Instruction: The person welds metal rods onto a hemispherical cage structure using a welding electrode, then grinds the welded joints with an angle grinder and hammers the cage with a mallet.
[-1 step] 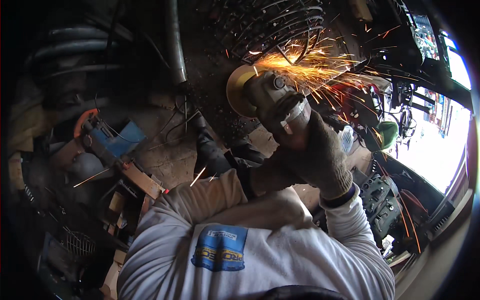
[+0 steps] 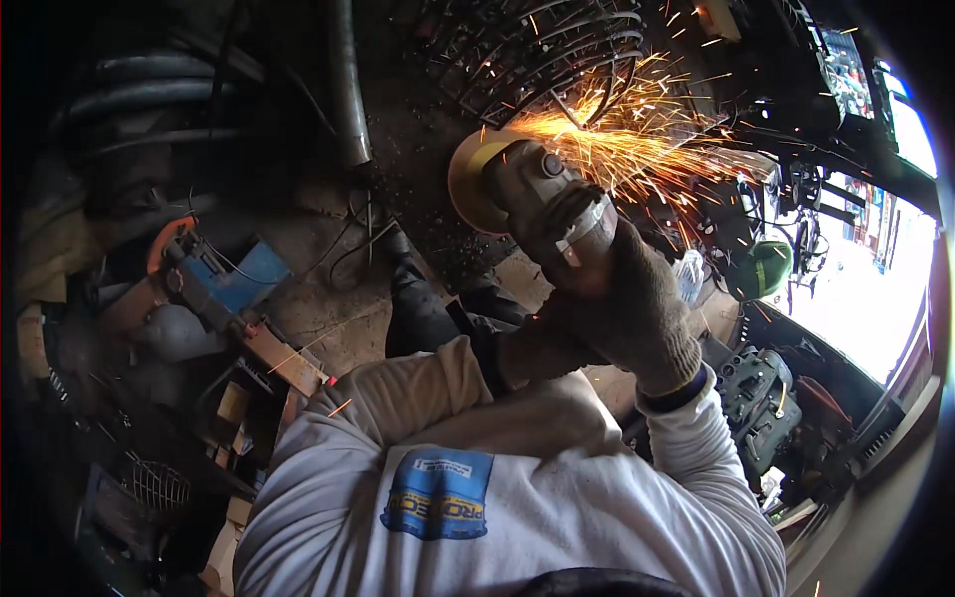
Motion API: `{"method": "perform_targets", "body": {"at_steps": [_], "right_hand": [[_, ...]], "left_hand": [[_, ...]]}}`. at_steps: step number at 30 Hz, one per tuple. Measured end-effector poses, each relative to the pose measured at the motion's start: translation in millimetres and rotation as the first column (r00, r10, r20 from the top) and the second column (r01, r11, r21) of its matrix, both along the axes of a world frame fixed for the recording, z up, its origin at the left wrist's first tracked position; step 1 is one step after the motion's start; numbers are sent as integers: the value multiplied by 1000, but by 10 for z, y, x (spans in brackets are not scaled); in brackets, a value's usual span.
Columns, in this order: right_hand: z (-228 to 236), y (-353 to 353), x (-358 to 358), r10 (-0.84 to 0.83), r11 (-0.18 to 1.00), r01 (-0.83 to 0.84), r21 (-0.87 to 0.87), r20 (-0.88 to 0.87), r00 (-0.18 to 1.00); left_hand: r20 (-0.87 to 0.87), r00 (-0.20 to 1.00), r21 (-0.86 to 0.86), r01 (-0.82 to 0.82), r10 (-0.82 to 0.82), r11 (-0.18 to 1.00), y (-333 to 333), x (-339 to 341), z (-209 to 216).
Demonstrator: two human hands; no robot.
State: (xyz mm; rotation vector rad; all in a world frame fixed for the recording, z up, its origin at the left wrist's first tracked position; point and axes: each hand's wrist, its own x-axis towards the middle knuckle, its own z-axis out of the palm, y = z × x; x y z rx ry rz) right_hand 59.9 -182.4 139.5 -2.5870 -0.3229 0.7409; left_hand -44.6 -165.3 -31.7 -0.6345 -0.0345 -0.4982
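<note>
An angle grinder [image 2: 557, 209] with a dark, worn body is held out in front of me, its yellowish disc [image 2: 468, 179] at the far left of it. My right hand [image 2: 652, 308], in a grey-brown knit glove, wraps round the rear of the body. Beneath it, in shadow, my gloved left hand [image 2: 547, 338] grips the same tool from the left; some of its fingers are hidden. Orange sparks [image 2: 617, 139] stream rightward from the disc's far edge, beside a frame of curved metal bars [image 2: 587, 40]. The exact contact point is hidden.
A grey metal pipe [image 2: 348, 90] stands left of the disc. Further left are a blue and orange machine [image 2: 249, 279] and a dark wire basket [image 2: 159, 485]. On the right lie a green rounded object [image 2: 764, 269] and a dark engine-like block [image 2: 756, 398]. Bright daylight enters beyond.
The spark spray has changed shape, with more sparks scattered upward over the bars. Grinder and hands have stayed almost in place.
</note>
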Motion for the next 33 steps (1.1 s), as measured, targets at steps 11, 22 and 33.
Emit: {"method": "perform_targets", "body": {"at_steps": [11,22,33], "right_hand": [[64,51,26,-5,990,-2,-140,-52,999],[145,-277,-303,-5,999,2,36,90,996],[204,-939,137,-268,914,210,347,127,955]], "left_hand": [[100,985,41,-143,138,989,-19,-17,-45],[-69,982,-193,159,-175,968,1,-83,284],[191,981,310,-53,-8,949,-1151,807,-78]]}}
